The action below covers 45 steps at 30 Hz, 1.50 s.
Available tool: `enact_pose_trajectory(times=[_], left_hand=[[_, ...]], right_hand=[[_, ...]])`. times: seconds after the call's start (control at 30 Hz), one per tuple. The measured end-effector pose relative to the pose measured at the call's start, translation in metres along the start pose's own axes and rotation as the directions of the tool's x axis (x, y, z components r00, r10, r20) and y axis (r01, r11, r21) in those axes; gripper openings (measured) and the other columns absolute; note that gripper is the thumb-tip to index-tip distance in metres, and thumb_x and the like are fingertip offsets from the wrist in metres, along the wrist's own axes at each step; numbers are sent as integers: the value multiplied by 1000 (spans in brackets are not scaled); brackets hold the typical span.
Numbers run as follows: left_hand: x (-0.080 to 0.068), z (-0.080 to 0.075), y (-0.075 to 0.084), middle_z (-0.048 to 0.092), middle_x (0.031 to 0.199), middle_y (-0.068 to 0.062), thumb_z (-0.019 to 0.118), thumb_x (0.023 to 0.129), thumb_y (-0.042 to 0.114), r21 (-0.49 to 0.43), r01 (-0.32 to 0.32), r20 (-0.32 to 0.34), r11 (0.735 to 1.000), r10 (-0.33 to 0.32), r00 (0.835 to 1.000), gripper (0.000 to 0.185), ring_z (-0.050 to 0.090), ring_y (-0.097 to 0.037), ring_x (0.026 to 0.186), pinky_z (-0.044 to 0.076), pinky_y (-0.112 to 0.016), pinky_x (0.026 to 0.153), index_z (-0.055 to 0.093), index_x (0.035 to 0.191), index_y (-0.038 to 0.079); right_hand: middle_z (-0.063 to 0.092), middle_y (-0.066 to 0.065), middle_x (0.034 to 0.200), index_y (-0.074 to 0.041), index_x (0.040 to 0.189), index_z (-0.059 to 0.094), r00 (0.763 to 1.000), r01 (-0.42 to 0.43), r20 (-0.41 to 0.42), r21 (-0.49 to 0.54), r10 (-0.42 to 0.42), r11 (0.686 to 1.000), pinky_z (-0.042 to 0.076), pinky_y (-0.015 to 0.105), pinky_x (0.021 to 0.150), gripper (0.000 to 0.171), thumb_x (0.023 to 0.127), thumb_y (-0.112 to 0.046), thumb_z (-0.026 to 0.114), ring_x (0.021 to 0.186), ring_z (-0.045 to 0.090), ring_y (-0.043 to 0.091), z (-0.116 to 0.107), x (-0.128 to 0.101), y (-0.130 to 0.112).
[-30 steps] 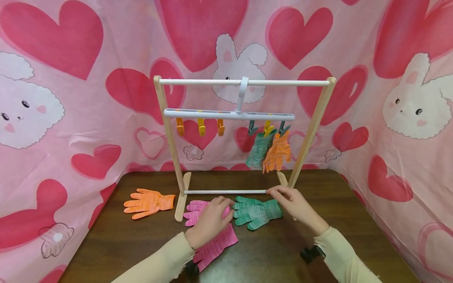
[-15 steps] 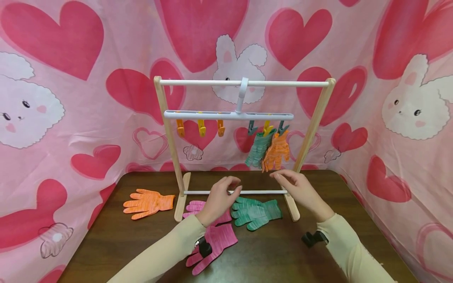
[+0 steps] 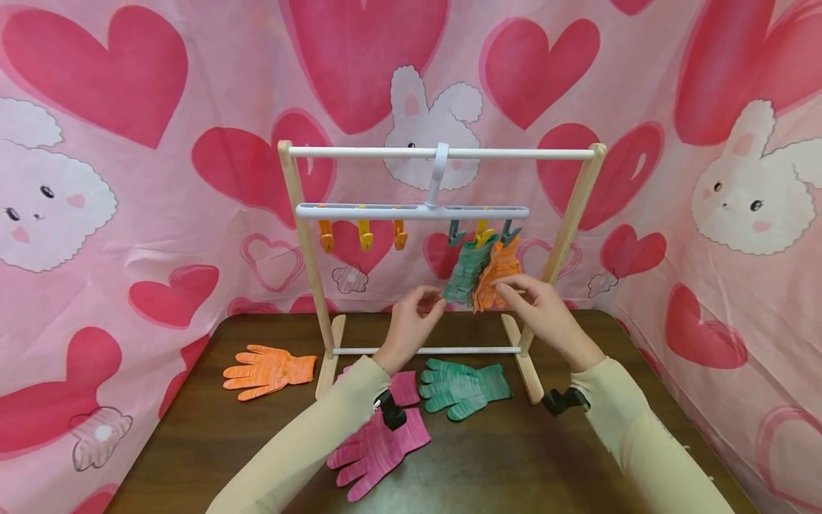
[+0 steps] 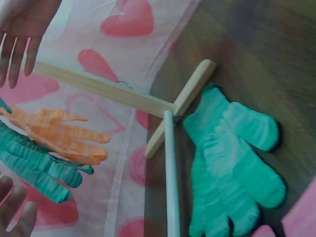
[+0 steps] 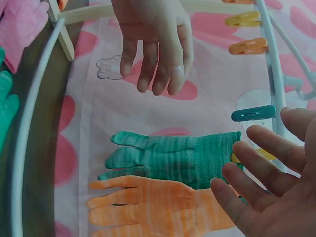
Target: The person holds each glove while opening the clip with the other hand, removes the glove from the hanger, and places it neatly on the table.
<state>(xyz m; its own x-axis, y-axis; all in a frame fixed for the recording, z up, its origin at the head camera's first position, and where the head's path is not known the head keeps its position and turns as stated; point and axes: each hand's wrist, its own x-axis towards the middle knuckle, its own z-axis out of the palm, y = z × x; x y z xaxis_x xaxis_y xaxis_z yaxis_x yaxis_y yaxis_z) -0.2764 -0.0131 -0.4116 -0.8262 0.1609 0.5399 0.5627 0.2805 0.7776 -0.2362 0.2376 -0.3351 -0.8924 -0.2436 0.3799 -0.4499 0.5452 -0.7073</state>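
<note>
A green glove (image 3: 466, 275) and an orange glove (image 3: 504, 263) hang by the cuff from clips on the right half of a pale hanger (image 3: 359, 212). My left hand (image 3: 414, 321) is raised just left of the green glove, its fingers loosely bent and holding nothing. Close in front of the orange glove, my right hand (image 3: 546, 314) overlaps it in the head view. In the right wrist view, the right fingers (image 5: 261, 168) spread near the cuffs and a yellow clip (image 5: 264, 154). Beside these, a teal-grey clip (image 5: 253, 113) carries nothing.
The hanger hooks over a rack's white top rod (image 3: 514, 153). Orange clips (image 3: 327, 235) and a yellow clip (image 3: 365, 234) hang at its left. On the brown table (image 3: 514, 464) lie an orange glove (image 3: 270, 371), pink gloves (image 3: 385, 453) and a green glove (image 3: 465, 389).
Both hands have risen from low over the table gloves and the rack's lower rod to the level of the hanging gloves. The gloves stay where they were.
</note>
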Motion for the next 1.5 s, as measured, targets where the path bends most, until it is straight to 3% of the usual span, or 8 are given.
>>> enact_pose_trajectory(times=[0.4,0.67,0.97,1.5], left_hand=[[35,13,1,66,132,-19,69,101,16,-76,58,18,995,-57,998,34,65,-29,116,56,-44,96,63,132,2],[53,22,2,63,139,-18,69,101,17,-99,113,29,989,-111,993,46,63,-35,120,54,-47,101,58,141,0],[67,29,9,61,142,-15,67,103,16,-128,121,74,984,-113,991,44,57,-29,131,50,-43,107,56,144,3],[74,42,11,71,120,-15,69,101,14,-88,124,8,988,-124,992,34,66,-27,113,54,-38,93,64,133,3]], right_hand=[[70,13,126,-3,128,71,998,28,-52,-48,-31,998,52,55,99,33,107,-26,61,113,67,33,-4,27,-11],[70,14,126,-5,128,71,998,12,-58,-68,-16,998,53,56,97,32,106,-27,62,110,69,36,-4,31,-13],[70,15,126,-2,126,71,998,9,-64,-55,-13,998,52,55,99,31,107,-25,61,113,66,35,-1,28,-10],[70,17,125,0,126,71,998,1,-65,-38,-3,999,53,56,97,32,106,-23,62,112,69,37,0,28,-6]])
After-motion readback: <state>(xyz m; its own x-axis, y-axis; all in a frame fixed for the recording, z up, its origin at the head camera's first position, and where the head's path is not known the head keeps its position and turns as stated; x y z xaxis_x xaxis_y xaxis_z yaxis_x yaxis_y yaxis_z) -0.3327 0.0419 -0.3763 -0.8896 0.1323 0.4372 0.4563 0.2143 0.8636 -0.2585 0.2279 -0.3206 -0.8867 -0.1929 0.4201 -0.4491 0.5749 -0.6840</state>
